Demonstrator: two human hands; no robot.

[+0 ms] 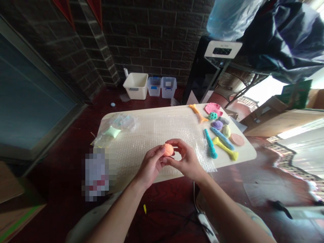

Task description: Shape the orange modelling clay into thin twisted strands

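Observation:
A small lump of orange modelling clay (168, 150) is held above the front of the table, its surface creased and rounded. My left hand (153, 162) grips it from the left, thumb on top. From the right, my right hand (186, 158) curves round it, fingertips touching its far side and the thumb close to its near edge. Bubble wrap (152, 130) lies spread beneath both hands. Nearest on the right are a teal clay stick (210, 143) and a yellow bone-shaped clay piece (225, 148).
More clay shapes sit at the table's right end: an orange bone (198, 113), a pink piece (213, 108), a blue stick (222, 137) and a peach disc (237, 139). A pale green packet (112, 132) lies left. Beyond stand plastic bins (136, 88) and a water dispenser (202, 74).

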